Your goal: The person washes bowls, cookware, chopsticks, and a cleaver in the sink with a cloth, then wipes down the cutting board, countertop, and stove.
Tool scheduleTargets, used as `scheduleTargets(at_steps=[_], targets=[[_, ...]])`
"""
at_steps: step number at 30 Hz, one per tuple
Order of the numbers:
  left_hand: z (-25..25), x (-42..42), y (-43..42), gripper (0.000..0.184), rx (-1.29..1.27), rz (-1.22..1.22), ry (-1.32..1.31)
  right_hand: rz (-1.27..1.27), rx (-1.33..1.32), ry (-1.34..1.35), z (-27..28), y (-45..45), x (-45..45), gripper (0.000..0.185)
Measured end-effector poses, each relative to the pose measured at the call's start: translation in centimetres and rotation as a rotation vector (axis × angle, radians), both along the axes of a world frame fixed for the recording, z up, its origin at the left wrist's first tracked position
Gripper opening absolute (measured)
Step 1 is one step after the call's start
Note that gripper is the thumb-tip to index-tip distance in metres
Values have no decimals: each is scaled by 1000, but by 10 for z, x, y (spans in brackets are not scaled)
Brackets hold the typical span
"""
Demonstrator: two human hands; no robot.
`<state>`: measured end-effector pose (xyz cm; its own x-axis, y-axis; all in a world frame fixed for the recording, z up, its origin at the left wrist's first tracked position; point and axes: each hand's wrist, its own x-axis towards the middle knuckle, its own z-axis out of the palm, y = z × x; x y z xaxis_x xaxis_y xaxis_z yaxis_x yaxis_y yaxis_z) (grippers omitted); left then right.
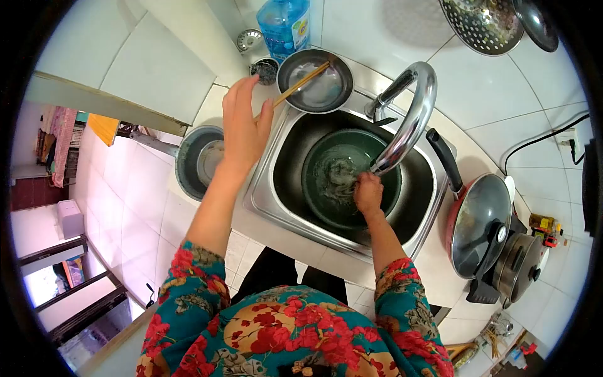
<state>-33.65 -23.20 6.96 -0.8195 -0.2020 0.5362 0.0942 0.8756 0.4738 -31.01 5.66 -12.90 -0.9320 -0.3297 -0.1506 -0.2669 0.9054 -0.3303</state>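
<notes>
The green basin [326,141] sits in the sink [416,217] beneath the faucet [426,103], presumably to catch water. The right hand [369,193] is by the spout, its grip impossible to tell; the left hand [246,125], thumb and fingers apart, hangs beside chopsticks [306,80] propped over a metal bowl [343,80].

White glossy wall tiles [496,81] rose behind the pale counter [276,236], thin joints marking them out. Off to my right, a white socket [567,139] sat on the wall with a black cable [534,139] trailing from it. Light floor tiles [239,248] spread beneath me. To my left, a pink-tinged tiled surface [119,207] reached toward dark frames [85,310] with brightness between them, and pink patterned cloth [61,141] hung beyond.
</notes>
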Motion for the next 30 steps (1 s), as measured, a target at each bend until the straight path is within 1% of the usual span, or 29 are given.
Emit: scheduleTargets(at_steps=[1,2,3,5,6,7,9,10,11,12,13,14,15,17,18,19,21,22,23,25,26,27,29,30], targets=[[2,11,8,42,8,-3,32,-180,19,-9,-5,3,-3,21],[4,22,17,40,19,-6,63,-244,-19,-86,-14,-2,-2,23],[3,33,27,38,40,-36,56,-241,-17,-85,-12,-11,4,23],[-5,50,49,37,125,-131,6,211,34,-18,-2,-28,21,26],[-14,57,58,36,189,-194,-37,336,-16,19,1,-26,23,25],[-21,62,66,37,223,-254,-83,344,-17,14,-1,-18,21,25],[-41,68,76,37,223,-283,-112,202,122,17,-3,2,4,26],[-47,71,81,36,286,-293,-193,94,130,20,-2,6,0,26],[-55,75,88,36,352,-307,-275,100,135,15,-9,4,6,26],[-68,76,93,34,333,-279,-309,79,147,63,-25,-3,10,25],[-78,77,97,34,338,-274,-310,60,159,106,-18,-17,16,24],[-87,78,101,34,512,-254,-422,237,158,70,-8,-25,24,24],[-92,76,102,33,681,-230,-527,242,154,73,-13,-23,22,24],[-100,80,105,32,704,-211,-529,322,112,127,-20,-10,23,23],[-101,80,105,31,794,-176,-559,196,87,132,-14,-4,13,19],[-102,78,104,31,883,-141,-582,195,84,136,-8,-4,5,19],[-108,80,102,30,926,-130,-581,-113,-126,9,0,-2,-2,13],[-114,79,102,29,972,-119,-576,-98,-242,84,-7,-8,0,11],[-119,78,103,29,974,-122,-578,-100,-239,84,-8,-5,1,11],[-127,79,102,30,1095,-102,-760,187,-301,-34,11,-10,0,12],[-133,81,102,30,1091,-94,-760,117,-188,-130,-8,2,-9,14],[-140,83,104,31,1109,-101,-785,28,-39,-199,-7,10,-21,15],[-145,82,105,32,1123,-106,-805,-252,-92,-106,-13,16,-23,14],[-146,82,106,33,1079,-99,-807,-248,-92,-107,-16,10,-17,14]])
